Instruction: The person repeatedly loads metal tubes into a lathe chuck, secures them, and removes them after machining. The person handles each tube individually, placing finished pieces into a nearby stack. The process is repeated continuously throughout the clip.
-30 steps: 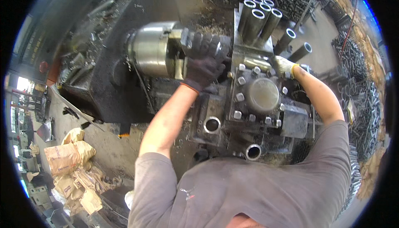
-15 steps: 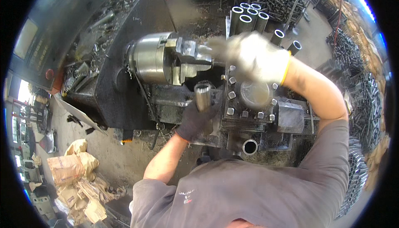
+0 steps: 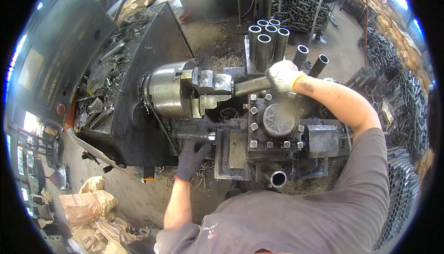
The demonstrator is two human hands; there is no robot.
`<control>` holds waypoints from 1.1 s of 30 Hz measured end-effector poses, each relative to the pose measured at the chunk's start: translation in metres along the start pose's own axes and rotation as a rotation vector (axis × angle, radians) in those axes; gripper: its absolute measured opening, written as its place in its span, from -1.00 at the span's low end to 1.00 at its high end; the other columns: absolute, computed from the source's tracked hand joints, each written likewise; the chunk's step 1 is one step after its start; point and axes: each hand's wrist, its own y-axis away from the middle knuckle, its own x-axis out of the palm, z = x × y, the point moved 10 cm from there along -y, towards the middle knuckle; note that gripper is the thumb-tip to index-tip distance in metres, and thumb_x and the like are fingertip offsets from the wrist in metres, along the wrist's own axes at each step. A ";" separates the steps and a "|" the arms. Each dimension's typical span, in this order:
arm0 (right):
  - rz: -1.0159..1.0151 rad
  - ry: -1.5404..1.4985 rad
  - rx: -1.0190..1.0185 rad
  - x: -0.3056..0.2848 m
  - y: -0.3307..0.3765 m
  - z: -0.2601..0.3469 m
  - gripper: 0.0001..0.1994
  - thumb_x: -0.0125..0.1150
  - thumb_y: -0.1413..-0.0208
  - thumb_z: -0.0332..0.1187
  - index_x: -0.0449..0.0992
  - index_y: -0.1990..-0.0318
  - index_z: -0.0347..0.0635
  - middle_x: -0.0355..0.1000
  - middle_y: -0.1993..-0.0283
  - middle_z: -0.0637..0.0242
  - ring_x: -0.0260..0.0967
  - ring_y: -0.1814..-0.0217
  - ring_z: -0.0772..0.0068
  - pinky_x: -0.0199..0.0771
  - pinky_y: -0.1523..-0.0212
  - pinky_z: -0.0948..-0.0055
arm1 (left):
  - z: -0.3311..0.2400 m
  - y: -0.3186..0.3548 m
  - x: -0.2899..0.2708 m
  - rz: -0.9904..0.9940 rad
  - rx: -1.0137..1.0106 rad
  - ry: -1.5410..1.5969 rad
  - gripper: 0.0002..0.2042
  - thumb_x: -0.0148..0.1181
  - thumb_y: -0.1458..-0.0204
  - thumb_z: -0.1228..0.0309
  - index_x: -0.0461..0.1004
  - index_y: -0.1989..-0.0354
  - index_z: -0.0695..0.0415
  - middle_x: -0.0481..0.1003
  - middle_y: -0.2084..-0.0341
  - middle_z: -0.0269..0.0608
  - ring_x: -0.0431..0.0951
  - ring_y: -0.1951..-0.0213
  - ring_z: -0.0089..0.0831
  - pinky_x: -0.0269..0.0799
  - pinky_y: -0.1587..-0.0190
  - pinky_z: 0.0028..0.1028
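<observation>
Two gloved hands: right hand (image 3: 282,76) clenches a dull grey steel tube (image 3: 252,86) at the chuck (image 3: 173,89); left hand (image 3: 192,157) rests loosely on the carriage (image 3: 231,150).

Two gloved hands are at the lathe: one white (image 3: 283,75), one black (image 3: 192,157). One chuck (image 3: 172,89) grips one steel tube (image 3: 251,86). Six more tubes (image 3: 268,41) stand upright behind.

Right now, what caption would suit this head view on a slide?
Right hand in pale glove holds steel tube at lathe chuck; left hand in dark glove rests on carriage.
</observation>
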 end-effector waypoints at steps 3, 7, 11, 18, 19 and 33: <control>0.017 -0.248 -0.016 0.043 -0.002 -0.017 -0.63 0.52 0.10 -0.04 0.72 0.35 -0.21 0.63 0.42 0.04 0.62 0.37 -0.02 0.63 0.27 0.10 | 0.089 0.034 -0.014 -0.156 -0.187 0.266 -0.61 0.35 -0.20 0.22 0.61 -0.05 0.29 0.67 0.12 -0.13 0.66 0.12 -0.42 0.58 0.05 -0.38; -0.050 -0.432 -0.233 0.074 -0.010 -0.017 -0.67 0.50 0.05 -0.13 0.68 0.37 -0.27 0.59 0.44 0.00 0.56 0.41 -0.07 0.54 0.33 0.10 | 0.235 0.089 -0.072 -0.680 -0.304 0.723 -0.68 0.24 -0.27 0.15 0.61 0.14 0.20 0.55 0.40 -0.23 0.54 0.38 -0.42 0.50 0.30 -0.40; 0.007 -0.496 -0.364 0.083 -0.013 -0.008 -0.71 0.47 -0.02 -0.20 0.67 0.31 -0.29 0.60 0.41 -0.02 0.55 0.41 -0.04 0.54 0.34 0.13 | 0.343 0.138 -0.148 -1.210 -0.263 0.977 -0.55 0.15 -0.31 -0.12 0.53 0.32 0.06 0.48 0.50 -0.24 0.46 0.51 -0.35 0.49 0.38 -0.29; 0.081 -0.544 -0.200 0.058 -0.010 0.002 -0.68 0.44 -0.01 -0.26 0.67 0.14 -0.29 0.66 0.26 -0.02 0.64 0.23 0.00 0.61 0.18 0.09 | 0.354 0.150 -0.176 -1.072 -0.331 1.014 -0.39 -0.12 -0.35 -0.32 0.35 0.57 -0.10 0.31 0.72 -0.33 0.31 0.62 -0.29 0.43 0.41 -0.07; 0.116 -0.550 -0.166 0.061 -0.009 0.004 -0.68 0.43 -0.01 -0.27 0.67 0.13 -0.29 0.66 0.25 -0.03 0.64 0.23 -0.02 0.60 0.17 0.07 | 0.354 0.150 -0.173 -1.045 -0.346 1.091 -0.40 -0.13 -0.34 -0.33 0.31 0.57 -0.14 0.30 0.71 -0.38 0.24 0.64 -0.30 0.40 0.43 -0.04; 0.478 -1.241 -0.068 0.031 -0.089 0.095 -0.65 0.42 -0.22 -0.16 0.58 -0.01 -0.21 0.61 0.29 0.20 0.54 0.36 0.43 0.55 0.41 0.36 | 0.343 0.153 -0.180 -0.854 -0.504 1.106 -0.48 0.01 -0.32 -0.21 0.29 0.62 -0.17 0.25 0.74 -0.46 0.20 0.66 -0.35 0.38 0.03 0.14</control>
